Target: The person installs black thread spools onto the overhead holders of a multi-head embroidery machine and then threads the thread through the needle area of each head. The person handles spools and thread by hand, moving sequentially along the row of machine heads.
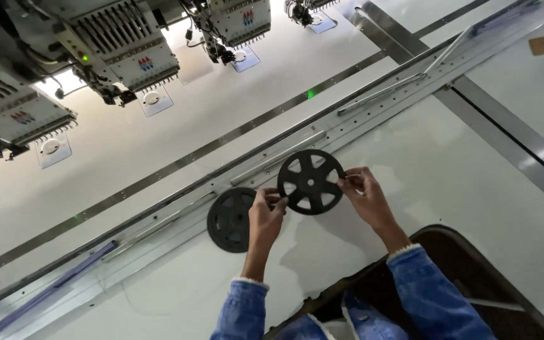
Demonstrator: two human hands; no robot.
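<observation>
The person holds a black wheel (310,182) with spokes in the air, above a white table (448,170). The left hand (266,217) pinches the lower left rim of the wheel, and the right hand (366,196) pinches its right rim, so both hands are grasping it and equally near. The wheel is round, so it has no long axis; its flat face turns toward the camera. A second disc (229,220), darker and perhaps ribbed, lies flat on the table just left of the wheel, partly behind the left hand. A metal rail (297,150) runs diagonally just behind the wheel. In front of the wheel the table edge meets a dark chair (473,264); to the right of the wheel is bare table.
</observation>
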